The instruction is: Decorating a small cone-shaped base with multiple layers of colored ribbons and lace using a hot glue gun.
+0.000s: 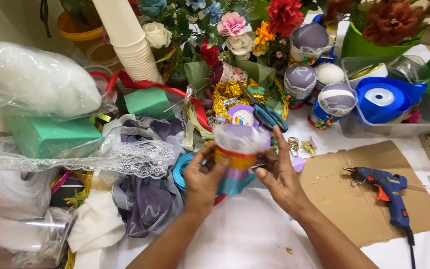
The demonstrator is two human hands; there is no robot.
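Note:
My left hand [203,175] and my right hand [278,174] hold a small decorated cup [238,158] between them, above the white table. The cup is wrapped in pale purple fabric with white lace at the top, a red ribbon band, a gold glitter band and blue ribbon at the bottom. My left fingers press its left side. My right fingers pinch its right side, with one finger raised towards the blue-handled scissors [268,117] lying behind it.
A blue glue gun [386,192] lies on brown cardboard [339,174] at the right. Finished purple cups [336,99], a blue ribbon roll [381,99] in a clear box, artificial flowers [232,25], stacked paper cups [130,45], lace and fabric [140,164] crowd the back and left.

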